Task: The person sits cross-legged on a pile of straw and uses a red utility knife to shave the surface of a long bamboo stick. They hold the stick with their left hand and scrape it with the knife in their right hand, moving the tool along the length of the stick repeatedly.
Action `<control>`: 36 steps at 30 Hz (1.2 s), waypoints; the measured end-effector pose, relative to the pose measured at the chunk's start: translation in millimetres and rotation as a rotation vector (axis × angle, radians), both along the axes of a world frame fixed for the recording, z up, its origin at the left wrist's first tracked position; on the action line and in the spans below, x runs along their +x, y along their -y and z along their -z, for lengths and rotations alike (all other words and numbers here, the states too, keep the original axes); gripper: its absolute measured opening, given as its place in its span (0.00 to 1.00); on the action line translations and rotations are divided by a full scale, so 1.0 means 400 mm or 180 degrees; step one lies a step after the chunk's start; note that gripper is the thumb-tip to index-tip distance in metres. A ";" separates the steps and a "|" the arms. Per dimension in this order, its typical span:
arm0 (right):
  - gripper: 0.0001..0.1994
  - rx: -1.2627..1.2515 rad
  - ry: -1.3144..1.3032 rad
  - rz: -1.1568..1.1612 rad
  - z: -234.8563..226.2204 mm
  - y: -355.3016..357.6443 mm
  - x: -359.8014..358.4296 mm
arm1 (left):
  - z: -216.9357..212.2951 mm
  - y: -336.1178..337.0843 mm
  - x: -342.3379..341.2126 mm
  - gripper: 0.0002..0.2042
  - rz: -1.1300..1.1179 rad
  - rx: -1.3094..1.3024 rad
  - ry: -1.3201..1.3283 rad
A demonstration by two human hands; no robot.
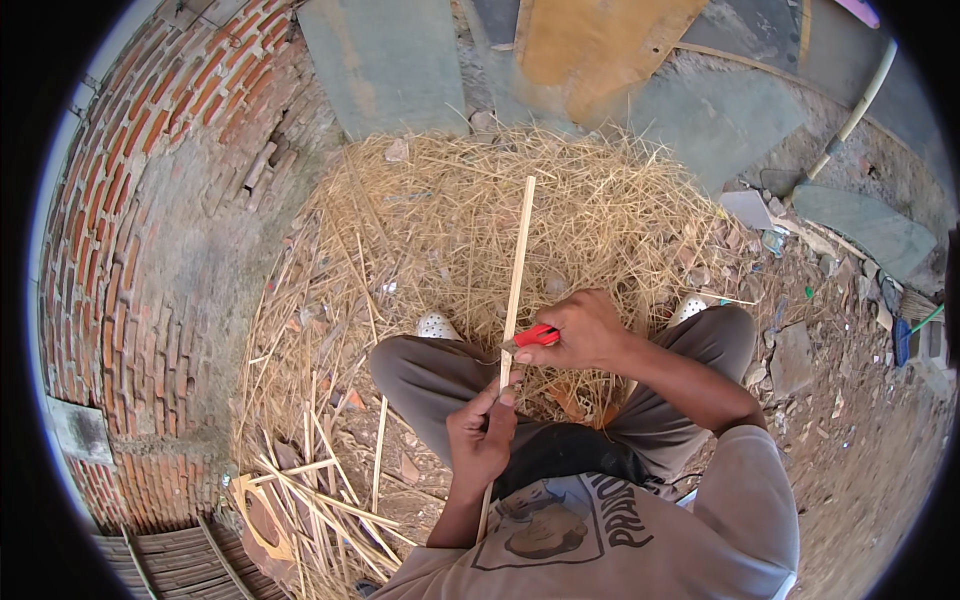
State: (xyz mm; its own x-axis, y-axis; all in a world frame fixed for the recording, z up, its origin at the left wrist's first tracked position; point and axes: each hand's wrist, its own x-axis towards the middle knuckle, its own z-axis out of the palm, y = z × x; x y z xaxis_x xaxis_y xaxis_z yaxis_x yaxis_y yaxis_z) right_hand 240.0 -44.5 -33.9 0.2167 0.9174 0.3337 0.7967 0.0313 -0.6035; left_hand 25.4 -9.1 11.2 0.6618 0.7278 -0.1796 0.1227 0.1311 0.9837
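My left hand [483,430] is closed round the lower part of a long pale bamboo strip [521,250]. The strip rises nearly upright in the picture, leaning a little right at its far end, and its near end runs down against my shirt. Just above the left hand, my right hand [582,328] grips a red utility knife [537,336] with dark parts on its handle. Its blade end meets the strip, close to the left fingertips. How deep the blade sits in the strip, I cannot tell.
Thin shavings [600,210] lie heaped beyond my crossed legs. Several loose strips [335,510] are piled at the lower left, near a brick wall [110,270]. Grey and tan boards [385,65] lean at the back. Rubble [795,360] and a blue-and-green brush [903,340] lie to the right.
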 end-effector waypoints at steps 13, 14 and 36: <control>0.35 0.1012 0.0864 0.0299 0.015 -0.032 0.032 | 0.007 -0.006 -0.001 0.13 0.0051 -0.0472 0.0180; 0.36 0.1114 0.0883 0.0316 0.014 -0.033 0.033 | 0.004 -0.005 0.000 0.14 0.0060 -0.0488 0.0187; 0.37 0.1292 0.1200 0.0363 0.040 -0.050 0.059 | 0.030 -0.008 -0.012 0.14 0.0061 -0.0600 0.0309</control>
